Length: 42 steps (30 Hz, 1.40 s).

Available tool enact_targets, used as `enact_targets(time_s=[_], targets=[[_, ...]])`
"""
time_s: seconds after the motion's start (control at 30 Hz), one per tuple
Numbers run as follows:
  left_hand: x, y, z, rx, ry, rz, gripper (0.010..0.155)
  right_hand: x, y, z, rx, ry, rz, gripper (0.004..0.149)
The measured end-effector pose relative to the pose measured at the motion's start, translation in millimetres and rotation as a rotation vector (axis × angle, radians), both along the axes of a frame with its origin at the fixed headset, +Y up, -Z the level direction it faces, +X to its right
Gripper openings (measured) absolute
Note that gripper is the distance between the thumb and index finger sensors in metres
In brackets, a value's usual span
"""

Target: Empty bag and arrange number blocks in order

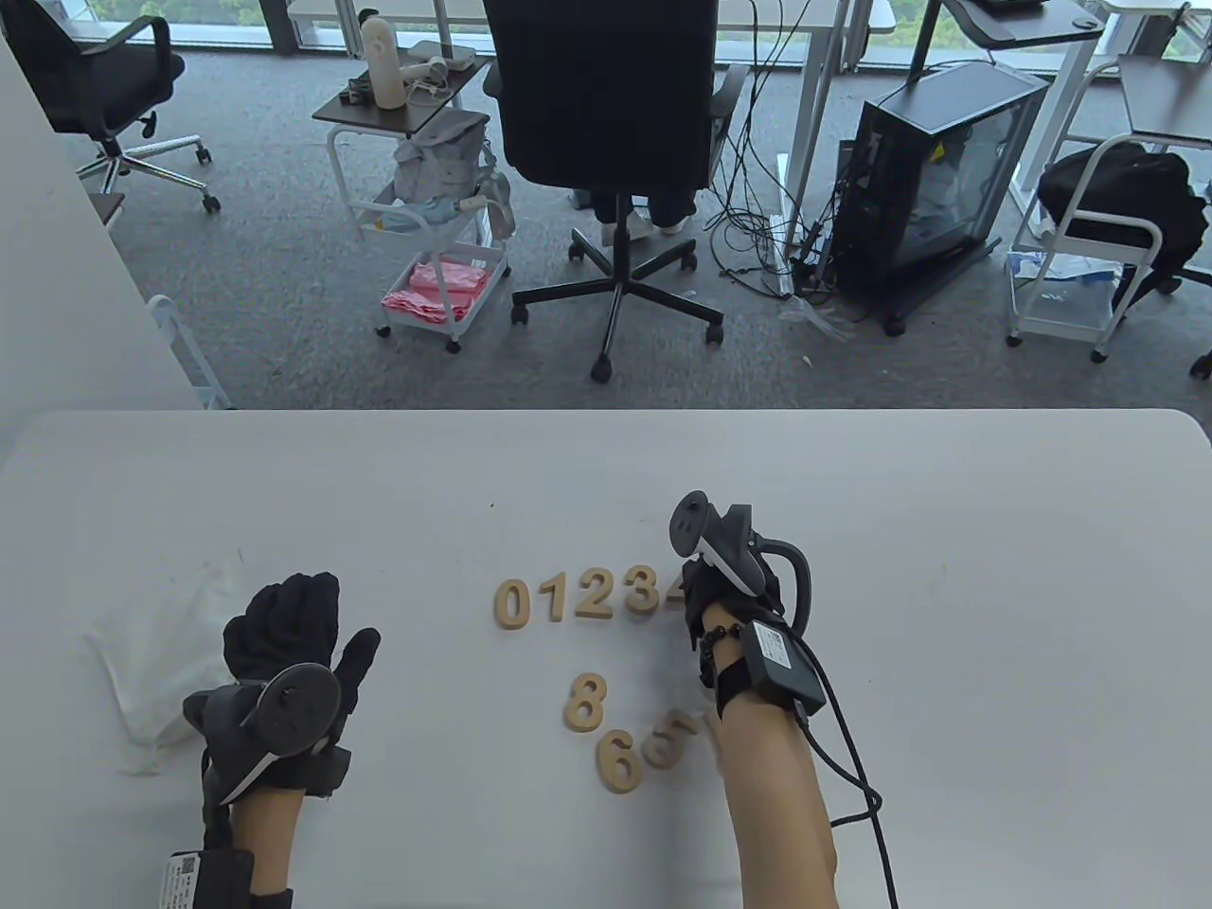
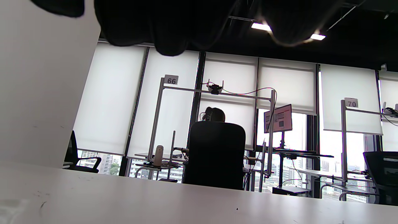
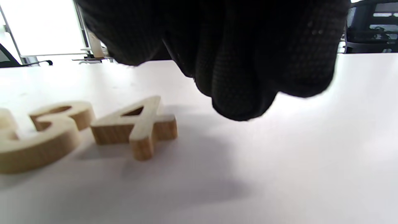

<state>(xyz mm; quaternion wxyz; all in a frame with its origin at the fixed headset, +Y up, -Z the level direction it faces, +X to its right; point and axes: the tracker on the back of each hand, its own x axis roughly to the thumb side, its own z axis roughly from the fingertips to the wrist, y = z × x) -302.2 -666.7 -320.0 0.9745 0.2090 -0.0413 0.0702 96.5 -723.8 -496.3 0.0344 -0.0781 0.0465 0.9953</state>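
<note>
Beside the 4 block (image 3: 136, 124) my right hand (image 1: 729, 592) hung curled, gripping nothing; left hand (image 1: 289, 653) lay open. The rigid, light wood looked best pinched at its edges.

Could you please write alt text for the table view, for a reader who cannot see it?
Wooden number blocks 0, 1, 2, 3 and 4 lie in a row on a white table, the right hand at the 4. Blocks 8, 6 and 5 lie loose nearer the person; the left hand rests beside a white bag.
</note>
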Motion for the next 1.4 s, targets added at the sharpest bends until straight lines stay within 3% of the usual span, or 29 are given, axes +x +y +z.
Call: enact_targets(time_s=[0.2, 0.33, 0.47, 0.6, 0.83, 1.07, 1.4], targets=[[2, -1, 0, 0.0, -0.01, -0.007, 0.073, 3, 42, 47, 0.051, 0.183, -0.139, 0.061], [3, -1, 0, 0.007, -0.019, -0.007, 0.073, -1, 53, 94, 0.045, 0.315, -0.178, 0.066], [3, -1, 0, 0.01, -0.023, -0.005, 0.073, -13, 43, 133, 0.044, 0.435, -0.115, 0.066], [4, -2, 0, 0.008, -0.026, -0.002, 0.073, -30, 16, 159, -0.01, 0.534, 0.026, 0.069], [7, -5, -1, -0.004, -0.031, -0.016, 0.073, -46, -28, 165, -0.131, 0.612, 0.221, 0.076], [7, -6, -1, -0.009, -0.027, -0.017, 0.073, -52, -40, 166, -0.182, 0.637, 0.268, 0.077], [6, -6, 0, 0.002, -0.03, -0.001, 0.073, -56, -46, 168, -0.131, 0.649, 0.306, 0.072]])
